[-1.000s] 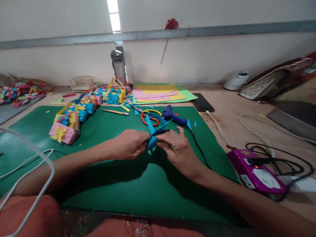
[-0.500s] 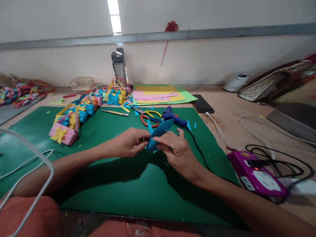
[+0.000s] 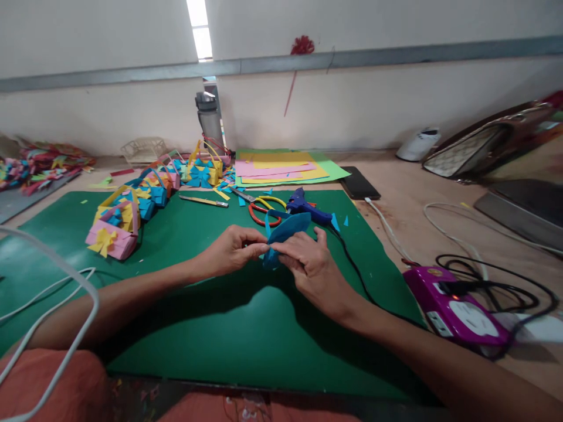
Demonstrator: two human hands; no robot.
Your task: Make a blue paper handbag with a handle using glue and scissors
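Observation:
Between my two hands, above the green mat (image 3: 211,340), is a folded piece of blue paper (image 3: 291,225) with a narrow strip standing up at its left. My left hand (image 3: 235,251) pinches its left edge between thumb and fingers. From the other side my right hand (image 3: 310,261) grips the paper, with its little finger lifted away; part of the paper is hidden behind the fingers. Just beyond lie scissors (image 3: 265,221) with red and yellow handles and a blue glue gun (image 3: 308,208). A box cutter (image 3: 203,201) rests farther left.
Small paper baskets (image 3: 118,234) with bows line the mat's left side. Coloured paper sheets (image 3: 281,167), a phone (image 3: 360,183) and a grey bottle (image 3: 211,120) stand or lie at the back. A purple power strip (image 3: 453,310) with cables is at right; a white cable (image 3: 83,293) crosses the left.
My left thumb and fingers have closed tighter at the paper's left edge, where a gap showed before. The blue paper has turned slightly. My right hand keeps its grip.

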